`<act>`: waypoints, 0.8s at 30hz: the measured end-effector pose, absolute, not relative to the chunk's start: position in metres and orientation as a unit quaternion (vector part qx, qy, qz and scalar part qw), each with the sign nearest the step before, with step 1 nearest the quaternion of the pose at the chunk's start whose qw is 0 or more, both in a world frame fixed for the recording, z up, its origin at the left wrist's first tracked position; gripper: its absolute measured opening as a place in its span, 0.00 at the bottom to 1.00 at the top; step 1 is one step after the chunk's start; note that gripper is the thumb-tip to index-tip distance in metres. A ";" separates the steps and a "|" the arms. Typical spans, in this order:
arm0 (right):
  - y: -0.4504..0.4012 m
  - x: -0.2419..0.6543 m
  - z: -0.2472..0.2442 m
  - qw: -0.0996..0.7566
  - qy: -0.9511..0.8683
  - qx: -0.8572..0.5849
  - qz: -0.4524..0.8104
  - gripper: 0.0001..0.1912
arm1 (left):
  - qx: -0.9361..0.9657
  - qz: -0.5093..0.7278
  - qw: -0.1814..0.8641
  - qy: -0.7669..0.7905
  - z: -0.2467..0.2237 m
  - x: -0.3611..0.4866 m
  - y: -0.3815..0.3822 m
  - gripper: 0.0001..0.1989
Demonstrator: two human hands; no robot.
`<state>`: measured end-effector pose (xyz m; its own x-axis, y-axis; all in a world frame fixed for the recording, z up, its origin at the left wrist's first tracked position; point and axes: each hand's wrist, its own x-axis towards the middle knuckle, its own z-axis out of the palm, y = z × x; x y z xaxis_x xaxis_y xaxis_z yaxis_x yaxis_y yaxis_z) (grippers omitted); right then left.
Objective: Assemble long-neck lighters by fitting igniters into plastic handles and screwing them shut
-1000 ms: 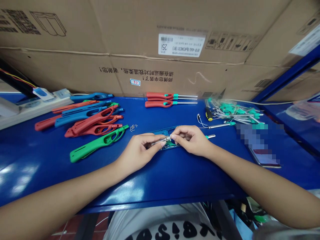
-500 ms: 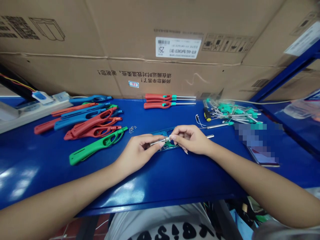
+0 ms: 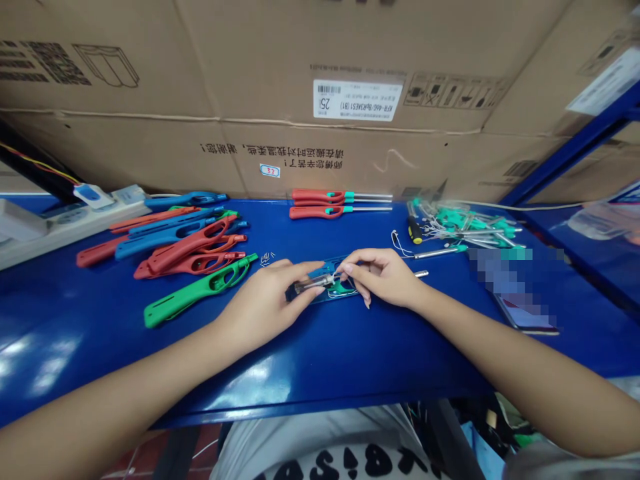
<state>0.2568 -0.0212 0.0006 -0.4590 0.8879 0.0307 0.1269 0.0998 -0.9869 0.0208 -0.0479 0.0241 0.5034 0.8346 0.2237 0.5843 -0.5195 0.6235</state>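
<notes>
My left hand [image 3: 263, 297] is closed on a small clear, silvery cylinder [image 3: 311, 284], thumb below and fingers above. At the cylinder's right end, the fingertips of my right hand [image 3: 383, 277] pinch a small white part or wire, too small to name surely. Both hands are over a blue lighter shell [image 3: 317, 272] on the table, partly hidden by them. A green trigger piece [image 3: 342, 289] with a thin white wire lies in the shell. A metal tube [image 3: 421, 273] pokes out to the right of my right hand.
Red, blue and green lighter shells [image 3: 185, 299] lie at the left, near small screws [image 3: 267, 259]. Red lighters [image 3: 320, 212] lie at the back. Right are a screwdriver [image 3: 415, 230], a pile of metal tubes [image 3: 470, 227] and a phone [image 3: 525, 310]. A cardboard box [image 3: 280, 80] stands behind.
My left hand has shifted slightly left, and the cylinder sits slightly lower and further left. My right fingertips remain at its end. The whole view has shifted a little.
</notes>
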 end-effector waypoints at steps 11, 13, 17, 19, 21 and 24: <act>-0.019 0.259 0.004 0.369 -0.641 -0.395 0.545 0.16 | 0.864 0.140 0.227 0.427 0.031 0.017 -0.050 0.07; -0.019 0.259 0.004 0.367 -0.641 -0.397 0.544 0.16 | 0.858 0.140 0.238 0.433 0.031 0.017 -0.050 0.08; -0.018 0.259 0.003 0.366 -0.641 -0.397 0.546 0.16 | 0.859 0.149 0.234 0.431 0.030 0.016 -0.049 0.08; -0.018 0.259 0.002 0.364 -0.642 -0.397 0.545 0.16 | 0.861 0.154 0.237 0.424 0.030 0.016 -0.048 0.08; -0.018 0.259 0.001 0.362 -0.646 -0.399 0.542 0.15 | 0.860 0.158 0.241 0.422 0.029 0.016 -0.047 0.09; -0.020 0.261 0.002 0.350 -0.674 -0.391 0.521 0.14 | 0.859 0.159 0.240 0.423 0.029 0.017 -0.047 0.09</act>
